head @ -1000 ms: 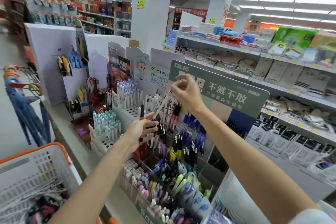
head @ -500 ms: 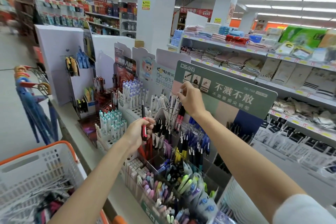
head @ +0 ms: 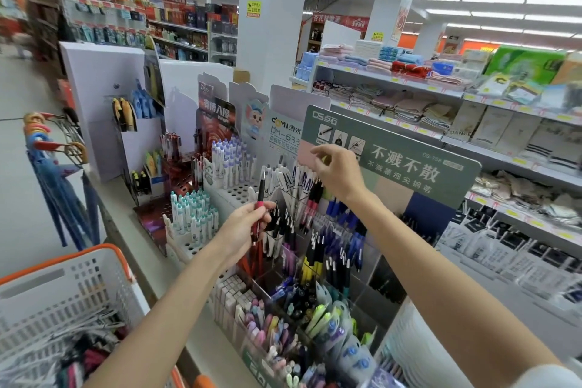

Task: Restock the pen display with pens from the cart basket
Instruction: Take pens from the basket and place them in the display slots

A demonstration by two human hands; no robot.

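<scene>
The pen display (head: 382,264) stands in front of me, with clear compartments full of black, blue, yellow and pastel pens under a green header sign (head: 409,167). My left hand (head: 242,230) grips a red pen (head: 259,202) with a black top, upright over the display's left side. My right hand (head: 338,172) hovers just above a row of white pens (head: 291,181) at the back, fingers loosely spread and holding nothing. The white cart basket (head: 72,287) with an orange rim sits at lower left, with loose pens (head: 78,346) inside.
More pen stands with white-and-teal pens (head: 192,217) and white-and-purple pens (head: 230,157) line the counter to the left. Umbrellas (head: 59,198) hang at far left. Shelves of towels and packaged goods (head: 409,104) run behind and to the right of the display.
My right hand held a white pen up high, lowered it into the row of white pens and let go. The left hand keeps its grip on the red pen.
</scene>
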